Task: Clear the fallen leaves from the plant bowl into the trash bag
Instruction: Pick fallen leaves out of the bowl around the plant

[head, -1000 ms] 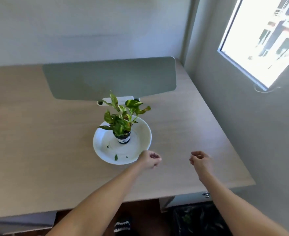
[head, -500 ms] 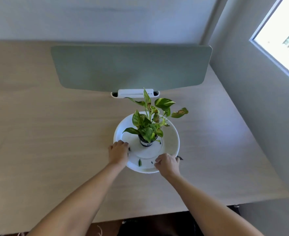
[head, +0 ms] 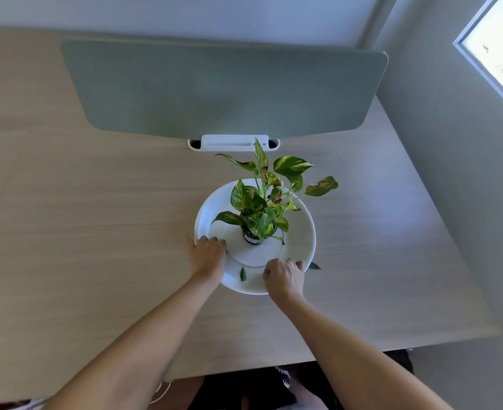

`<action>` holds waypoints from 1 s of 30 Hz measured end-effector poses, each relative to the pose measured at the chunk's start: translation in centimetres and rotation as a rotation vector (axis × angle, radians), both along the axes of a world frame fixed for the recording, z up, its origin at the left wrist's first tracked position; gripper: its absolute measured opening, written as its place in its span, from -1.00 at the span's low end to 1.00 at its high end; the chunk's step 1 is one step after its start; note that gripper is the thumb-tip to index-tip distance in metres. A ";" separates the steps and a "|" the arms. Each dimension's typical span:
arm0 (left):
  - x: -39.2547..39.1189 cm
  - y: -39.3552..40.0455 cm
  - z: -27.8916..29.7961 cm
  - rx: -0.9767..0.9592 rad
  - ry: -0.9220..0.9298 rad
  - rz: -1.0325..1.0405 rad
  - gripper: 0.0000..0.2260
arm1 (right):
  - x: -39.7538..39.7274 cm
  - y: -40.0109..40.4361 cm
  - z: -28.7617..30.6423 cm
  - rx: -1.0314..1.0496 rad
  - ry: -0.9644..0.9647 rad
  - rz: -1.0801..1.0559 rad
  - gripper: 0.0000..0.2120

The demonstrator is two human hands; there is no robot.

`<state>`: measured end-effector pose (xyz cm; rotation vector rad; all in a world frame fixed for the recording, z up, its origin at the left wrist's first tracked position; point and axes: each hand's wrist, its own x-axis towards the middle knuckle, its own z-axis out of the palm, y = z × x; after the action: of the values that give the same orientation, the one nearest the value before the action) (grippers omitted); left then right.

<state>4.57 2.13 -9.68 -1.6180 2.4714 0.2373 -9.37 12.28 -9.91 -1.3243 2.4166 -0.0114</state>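
Observation:
A white plant bowl (head: 300, 232) sits on the wooden desk with a small potted plant (head: 262, 208) standing in its middle. My left hand (head: 207, 257) grips the bowl's left rim with fingers curled over the edge. My right hand (head: 284, 276) grips the near right rim the same way. A small green fallen leaf (head: 243, 274) lies inside the bowl between my hands. Another dark leaf (head: 314, 265) lies on the desk just right of the bowl. No trash bag shows in this frame.
A grey-green divider panel (head: 223, 90) in a white clamp (head: 234, 142) stands behind the bowl. The desk (head: 96, 232) ends at a wall on the right, under a bright window (head: 499, 51). Dark floor shows below the near desk edge.
Both hands moved from the air near the desk's front to the bowl and closed on its rim. My view shifted closer and more directly over the bowl.

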 end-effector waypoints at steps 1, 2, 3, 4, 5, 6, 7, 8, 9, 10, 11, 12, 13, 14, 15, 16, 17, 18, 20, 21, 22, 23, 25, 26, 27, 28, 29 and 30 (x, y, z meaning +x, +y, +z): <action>-0.1 0.1 0.4 0.008 -0.027 -0.012 -0.80 | -0.1 0.0 0.1 0.000 -0.020 0.020 -0.79; -0.2 0.2 0.7 0.022 -0.047 -0.023 -0.82 | -0.2 -0.2 0.1 0.006 -0.037 0.043 -0.80; -0.2 0.2 0.9 0.028 -0.058 -0.034 -0.83 | -0.4 -0.2 0.2 0.000 -0.060 0.064 -0.81; -0.3 0.2 1.1 0.036 -0.056 -0.042 -0.83 | -0.8 -0.1 0.3 -0.021 -0.083 0.083 -0.84; -0.2 0.3 1.2 0.044 -0.038 -0.038 -0.84 | -1.1 0.1 0.5 -0.056 -0.116 0.090 -0.85; -0.1 0.2 1.2 0.048 -0.004 -0.031 -0.85 | -1.4 0.3 0.5 -0.102 -0.152 0.089 -0.84; 0.2 0.2 1.1 0.050 0.039 -0.018 -0.86 | -1.8 0.6 0.8 -0.170 -0.196 0.073 -0.84; 0.5 0.1 1.0 0.058 0.094 0.003 -0.86 | -2.2 0.8 1.0 -0.250 -0.239 0.051 -0.85; 0.8 0.2 0.9 0.068 0.168 0.026 -0.86 | -2.8 1.1 1.5 -0.328 -0.275 0.017 -0.88; 1.1 0.3 0.9 0.093 0.252 0.053 -0.85 | -3.4 1.4 1.8 -0.401 -0.298 -0.018 -0.92; 1.4 0.6 0.8 0.125 0.322 0.067 -0.85 | -4.2 1.8 2.1 -0.454 -0.300 -0.064 -0.93; 1.4 1.2 0.9 0.149 0.365 0.062 -0.86 | -5.2 2.3 2.3 -0.500 -0.297 -0.119 -0.92; 1.3 1.7 0.8 0.172 0.380 0.045 -0.87 | -6.1 2.7 2.4 -0.529 -0.307 -0.200 -0.92; 1.1 2.3 0.8 0.199 0.380 0.027 -0.89 | -6.9 3.1 2.5 -0.557 -0.333 -0.293 -0.92; 0.8 2.9 0.8 0.226 0.377 0.014 -0.90 | -7.7 3.6 2.6 -0.573 -0.356 -0.388 -0.93; 0.2 3.5 0.8 0.251 0.371 0.007 -0.89 | -8.4 4.2 2.5 -0.574 -0.367 -0.467 -0.94; -0.2 3.9 0.8 0.274 0.363 0.014 -0.84 | -8.9 4.7 2.4 -0.553 -0.373 -0.527 -0.92; -0.6 4.1 0.9 0.291 0.352 0.026 -0.79 | -9.3 5.2 2.2 -0.515 -0.378 -0.561 -0.86; -1.4 4.3 1.0 0.288 0.323 0.026 -0.73 | -10.0 5.9 1.2 -0.404 -0.393 -0.565 -0.75; -1.7 4.2 0.9 0.277 0.308 0.022 -0.72 | -10.1 5.9 0.8 -0.348 -0.396 -0.541 -0.70; -1.9 4.2 0.9 0.263 0.294 0.013 -0.73 | -10.2 5.9 0.4 -0.308 -0.394 -0.510 -0.67; -2.0 4.2 0.7 0.252 0.286 0.006 -0.74 | -10.2 5.7 0.2 -0.277 -0.390 -0.483 -0.65; -2.0 4.0 0.3 0.227 0.270 -0.013 -0.80 | -9.9 5.1 0.2 -0.244 -0.383 -0.441 -0.66; -2.0 4.0 0.0 0.215 0.254 -0.029 -0.84 | -9.8 4.8 0.2 -0.235 -0.372 -0.420 -0.66; -1.9 4.0 -0.2 0.204 0.249 -0.032 -0.86 | -9.7 4.4 0.3 -0.226 -0.355 -0.393 -0.67; -1.7 4.0 -0.5 0.196 0.257 -0.021 -0.86 | -9.7 4.2 0.2 -0.217 -0.337 -0.365 -0.68; -1.7 4.1 -0.5 0.195 0.274 -0.009 -0.86 | -9.6 4.0 0.1 -0.204 -0.320 -0.348 -0.69; -1.8 4.1 -0.4 0.203 0.294 0.005 -0.85 | -9.6 3.9 0.0 -0.197 -0.309 -0.344 -0.70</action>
<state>2.79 6.23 -10.12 -1.6024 2.5457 0.7503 -19.02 16.17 -9.94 -0.8844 2.3818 -0.5190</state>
